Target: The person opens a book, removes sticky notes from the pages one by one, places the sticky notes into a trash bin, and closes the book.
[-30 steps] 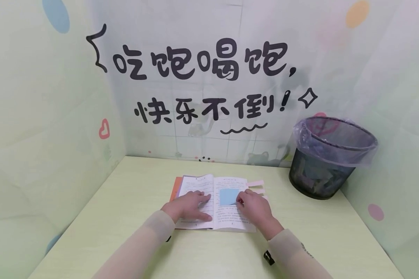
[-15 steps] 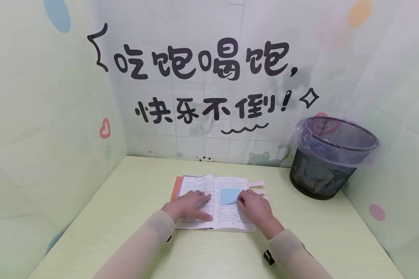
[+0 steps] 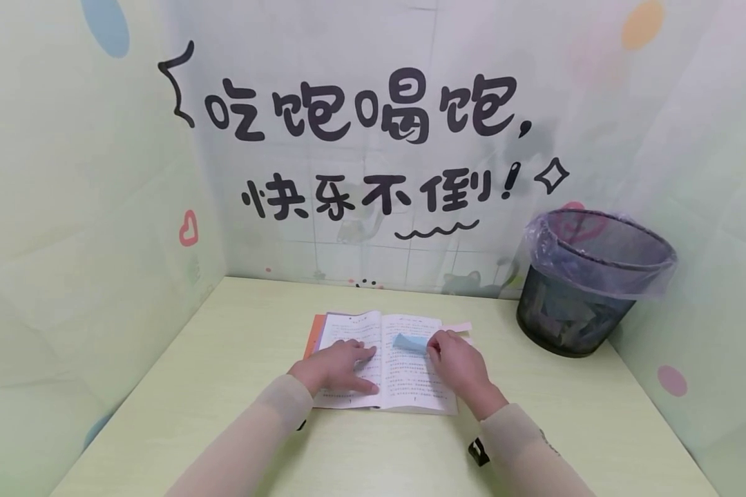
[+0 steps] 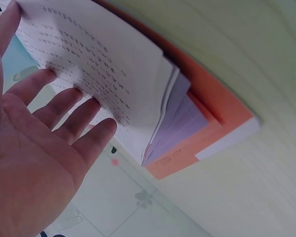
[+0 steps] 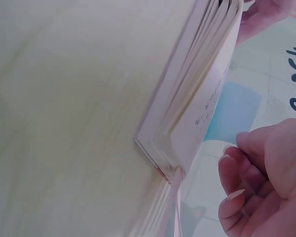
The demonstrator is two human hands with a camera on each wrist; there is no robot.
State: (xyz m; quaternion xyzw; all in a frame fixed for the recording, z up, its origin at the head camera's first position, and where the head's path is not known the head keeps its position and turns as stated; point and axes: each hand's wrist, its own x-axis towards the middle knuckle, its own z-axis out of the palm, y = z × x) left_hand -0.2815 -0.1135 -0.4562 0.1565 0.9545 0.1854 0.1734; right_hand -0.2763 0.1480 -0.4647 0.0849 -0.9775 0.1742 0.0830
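Observation:
An open book (image 3: 413, 390) with printed pages lies flat on the table, its orange cover (image 4: 214, 98) showing past the left pages. My left hand (image 3: 336, 366) rests on the left page with fingers spread; in the left wrist view the fingertips of that hand (image 4: 34, 158) touch the paper. Over the right page, my right hand (image 3: 463, 366) pinches the right end of a blue sticky note (image 3: 409, 343). The note's lower part is lifted off the page and bent upward. In the right wrist view, the blue note (image 5: 234, 113) stands out from the page beside the thumb and forefinger.
Pink sticky tabs (image 3: 458, 327) jut from the book's right edge, partly behind the right hand. A black bin (image 3: 572, 310) with a clear purplish liner stands at the table's back right. Printed curtains (image 3: 360, 262) enclose the table (image 3: 373, 455) at the back and sides.
My right hand has moved slightly up and right, lifting the blue sticky note from nearly flat to bent upward, uncovering text below it. The left hand has stayed put on the page.

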